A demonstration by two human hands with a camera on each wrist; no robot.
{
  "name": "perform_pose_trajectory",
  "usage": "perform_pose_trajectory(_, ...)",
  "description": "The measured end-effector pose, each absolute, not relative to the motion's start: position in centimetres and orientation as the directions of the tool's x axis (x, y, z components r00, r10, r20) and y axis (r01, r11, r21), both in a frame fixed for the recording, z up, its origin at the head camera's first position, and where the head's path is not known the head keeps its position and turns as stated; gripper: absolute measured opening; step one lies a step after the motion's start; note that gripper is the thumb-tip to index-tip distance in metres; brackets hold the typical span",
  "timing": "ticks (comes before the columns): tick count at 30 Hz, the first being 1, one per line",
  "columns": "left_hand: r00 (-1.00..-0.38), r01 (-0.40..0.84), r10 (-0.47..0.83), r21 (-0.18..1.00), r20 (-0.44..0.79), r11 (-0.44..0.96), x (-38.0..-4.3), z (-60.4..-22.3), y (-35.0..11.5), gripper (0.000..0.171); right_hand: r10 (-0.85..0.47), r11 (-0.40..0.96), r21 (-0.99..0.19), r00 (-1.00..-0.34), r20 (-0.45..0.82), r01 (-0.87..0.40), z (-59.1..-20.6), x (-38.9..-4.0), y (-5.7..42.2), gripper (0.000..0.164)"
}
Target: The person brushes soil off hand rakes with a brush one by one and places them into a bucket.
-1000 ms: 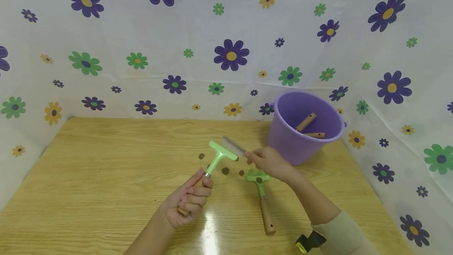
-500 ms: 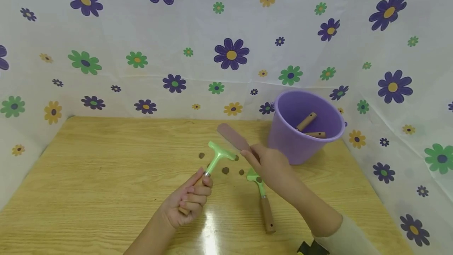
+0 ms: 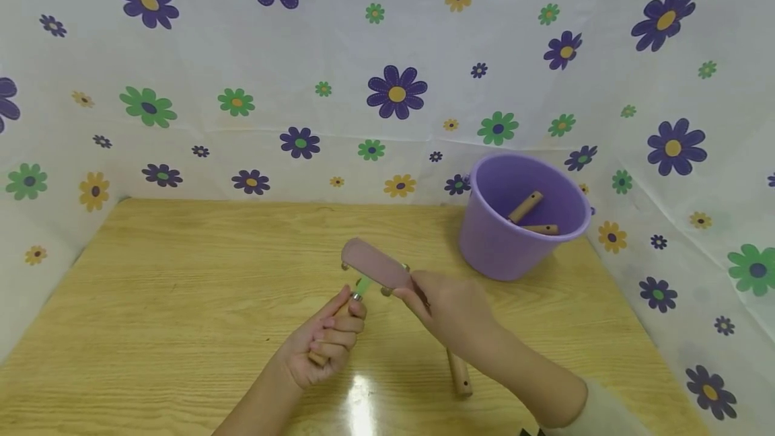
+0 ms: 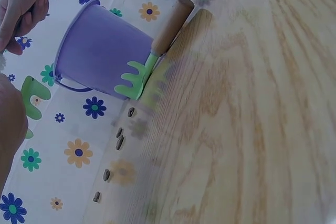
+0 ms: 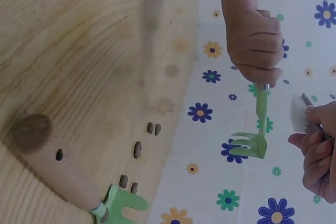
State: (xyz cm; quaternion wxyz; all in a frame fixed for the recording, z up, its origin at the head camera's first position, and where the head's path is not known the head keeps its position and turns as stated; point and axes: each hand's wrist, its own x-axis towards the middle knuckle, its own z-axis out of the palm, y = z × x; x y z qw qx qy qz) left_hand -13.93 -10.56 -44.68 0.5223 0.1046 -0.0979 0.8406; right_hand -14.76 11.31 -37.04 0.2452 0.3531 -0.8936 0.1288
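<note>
Head view: left hand (image 3: 323, 342) grips green rake (image 5: 261, 111), right hand (image 3: 453, 309) grips brush (image 3: 375, 263) above it.

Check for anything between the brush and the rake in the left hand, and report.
Nothing visible stands between them: the right wrist view shows a gap between the brush and the held rake. The other rake lies on the table, off to the side.

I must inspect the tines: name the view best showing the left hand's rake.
Right wrist: the rake shows tines and neck uncovered. In the head view the brush largely hides the tines, leaving neck and handle parts; left wrist catches only part of its green tines.
</note>
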Motion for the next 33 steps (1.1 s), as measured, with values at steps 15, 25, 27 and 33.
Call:
perform_pose_trajectory(15, -0.423, -0.903, 0.858, -0.06, 0.291, -0.425, -13.9, -44.5, -10.2, 0.048, -0.601, 0.726, 0.053, -0.597, 0.531, -0.685, -38.4, -14.5, 11.1, 0.059)
perform_pose_trajectory(25, -0.43, -0.9, 0.862, -0.054, 0.27, -0.432, -13.7, -44.4, -10.2, 0.049, -0.597, 0.742, 0.113, -0.574, 0.561, -0.661, -38.8, -15.2, 11.4, 0.058)
perform_pose_trajectory(27, -0.432, -0.899, 0.863, -0.054, 0.262, -0.434, -13.8, -44.3, -10.3, 0.049, -0.593, 0.751, 0.124, -0.579, 0.56, -0.649, -38.7, -15.4, 11.4, 0.058)
perform_pose_trajectory(33, -0.427, -0.901, 0.871, -0.035, 0.242, -0.432, -13.8, -44.1, -10.3, 0.046, -0.558, 0.797, 0.054, -0.698, 0.448, -0.602, -38.2, -16.2, 11.8, 0.048)
